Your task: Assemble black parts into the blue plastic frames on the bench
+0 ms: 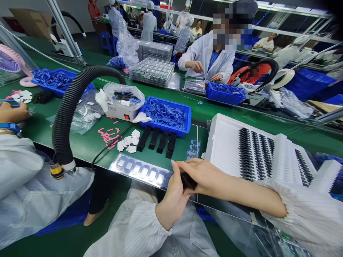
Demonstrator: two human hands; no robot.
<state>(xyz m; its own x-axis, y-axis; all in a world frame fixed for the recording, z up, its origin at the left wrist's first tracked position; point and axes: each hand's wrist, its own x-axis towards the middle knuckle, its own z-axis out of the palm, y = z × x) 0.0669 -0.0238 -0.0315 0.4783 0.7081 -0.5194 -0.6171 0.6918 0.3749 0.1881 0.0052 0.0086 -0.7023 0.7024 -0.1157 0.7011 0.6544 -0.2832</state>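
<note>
Reaching in at the far left, a co-worker's hand (pixel 13 113) is well apart from the person's own hands. Rightward over the green bench top (pixel 88 146), a thick black corrugated hose (pixel 62 121) arches down, and beyond it slim pink strips (pixel 107 137) and white square pieces (pixel 131 149) lie loose, seemingly unused. Along the front edge, a shiny flat sheet (pixel 113 167) carries a row of blue-rimmed oval pieces (pixel 137 167), with no gap in the visible part. Behind these, four black oblong blocks (pixel 162 143) stand side by side before a blue plastic bin (pixel 189 123) heaped with blue loop-shaped parts (pixel 167 114); plenty of that stock appears to be left. Whether the four blocks are finished or waiting cannot be told.

At the front edge, the left hand (pixel 173 198) grasps a small dark block (pixel 189 182), thumb raised along it; this piece is probably midway through its handling. More oval pieces (pixel 194 146) lie just behind. The right hand (pixel 207 175) closes over the same block from the other side, its fingers hiding much of it. Farther right, a white plastic tray (pixel 222 139) holds rows of black pieces (pixel 258 153), seemingly a good part of the batch, done or not.
</note>
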